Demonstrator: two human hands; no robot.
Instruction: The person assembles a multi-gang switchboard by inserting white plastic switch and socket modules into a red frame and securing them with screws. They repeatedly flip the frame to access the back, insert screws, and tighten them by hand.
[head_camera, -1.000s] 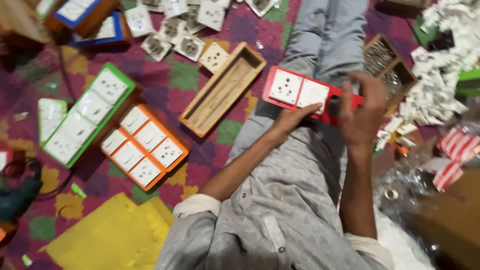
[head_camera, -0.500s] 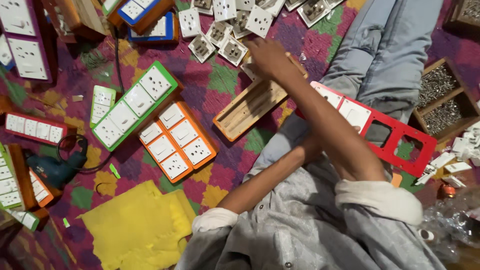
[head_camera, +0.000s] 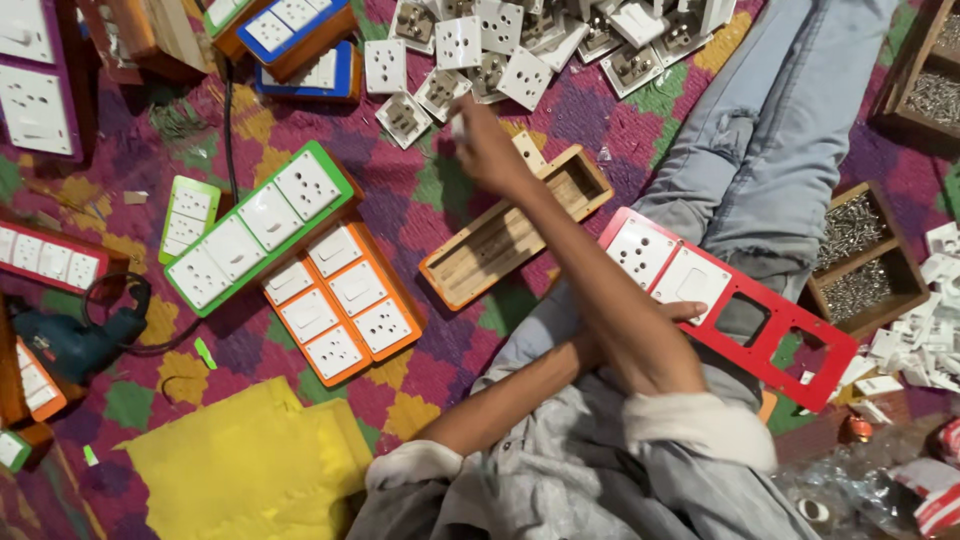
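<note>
Patterned purple floor mat (head_camera: 420, 190), parts scattered. Your right hand (head_camera: 487, 150) reaches the pile of loose white socket modules (head_camera: 500, 50); fingers blurred, cannot tell if they pinch one. Left hand (head_camera: 672, 316), mostly hidden, steadies the red rectangular switch plate (head_camera: 730, 305) on your lap: keep it flat, grasp one module by its edges.

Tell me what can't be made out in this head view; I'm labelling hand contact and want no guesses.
- Right hand: motion-blurred over the pile of white sockets, so whether it grips one is unclear.
- Left hand: mostly hidden behind the crossing right forearm; only fingertips show against the red plate.
- Screws in the wooden tray: too small to tell apart.
- Blue drill: partly in shadow.
</note>
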